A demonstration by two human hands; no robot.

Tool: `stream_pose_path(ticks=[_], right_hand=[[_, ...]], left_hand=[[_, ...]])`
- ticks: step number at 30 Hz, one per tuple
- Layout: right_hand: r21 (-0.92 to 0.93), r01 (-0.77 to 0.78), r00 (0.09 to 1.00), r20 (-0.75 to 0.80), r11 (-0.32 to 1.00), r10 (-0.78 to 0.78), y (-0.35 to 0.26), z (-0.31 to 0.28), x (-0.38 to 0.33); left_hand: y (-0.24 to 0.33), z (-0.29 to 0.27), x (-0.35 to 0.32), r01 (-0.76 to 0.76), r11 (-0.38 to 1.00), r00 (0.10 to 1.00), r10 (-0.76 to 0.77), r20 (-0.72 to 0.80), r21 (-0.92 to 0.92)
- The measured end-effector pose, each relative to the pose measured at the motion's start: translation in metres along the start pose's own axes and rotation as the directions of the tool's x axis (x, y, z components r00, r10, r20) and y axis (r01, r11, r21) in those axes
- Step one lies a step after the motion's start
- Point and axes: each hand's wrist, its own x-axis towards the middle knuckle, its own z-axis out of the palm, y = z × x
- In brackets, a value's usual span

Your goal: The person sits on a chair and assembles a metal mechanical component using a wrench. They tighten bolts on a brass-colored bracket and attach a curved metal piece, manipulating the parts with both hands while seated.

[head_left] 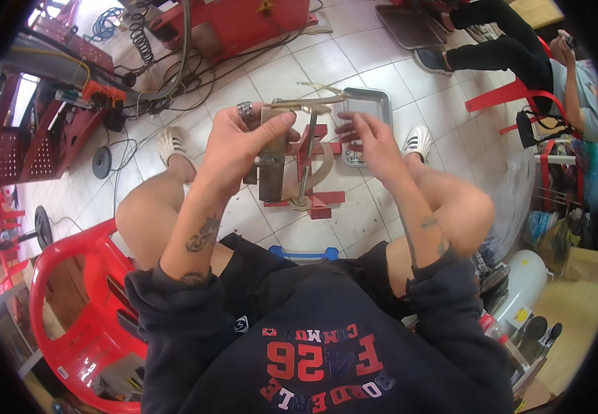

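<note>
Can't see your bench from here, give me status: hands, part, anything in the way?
Left hand gripping the metal bracket. Right hand fingertips beside the red stand. Grey tray on the floor behind; nothing between the hands.

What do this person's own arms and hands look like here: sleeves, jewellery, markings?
Both forearms are bare, with dark navy sweatshirt sleeves pushed up to the elbows. The left hand wears a chunky silver ring; its forearm carries a dark tattoo. The right hand shows no ring; a small tattoo marks that forearm.

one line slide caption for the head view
Seated person's left hand grips a metal bracket assembly while right hand fingers its top.
</note>
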Motion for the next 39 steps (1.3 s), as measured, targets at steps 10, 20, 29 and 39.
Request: stream_pose_path(ticks=[10,20,29,39], right_hand=[[-0.399,0.283,0.867,0.496,0.872,-0.055,0.145,0.041,-0.04],[-0.396,0.312,0.91,0.385,0.864,-0.152,0.177,0.076,-0.027],[-0.335,0.177,0.925,0.378,0.926,-0.04,0.066,0.091,0.094],[-0.485,0.264,0.884,0.467,0.834,-0.008,0.05,0.118,0.185]], left_hand=[[0.027,-0.075,-0.028,-0.217,0.976,0.93,0.202,-0.308,-0.016],[0.034,-0.117,-0.039,-0.16,0.977,0.787,0.211,-0.58,0.139],[0.041,-0.159,-0.053,-0.153,0.987,0.744,0.144,-0.653,0.044],[0.05,-0.158,-0.059,-0.09,0.988,0.67,0.155,-0.726,0.128]])
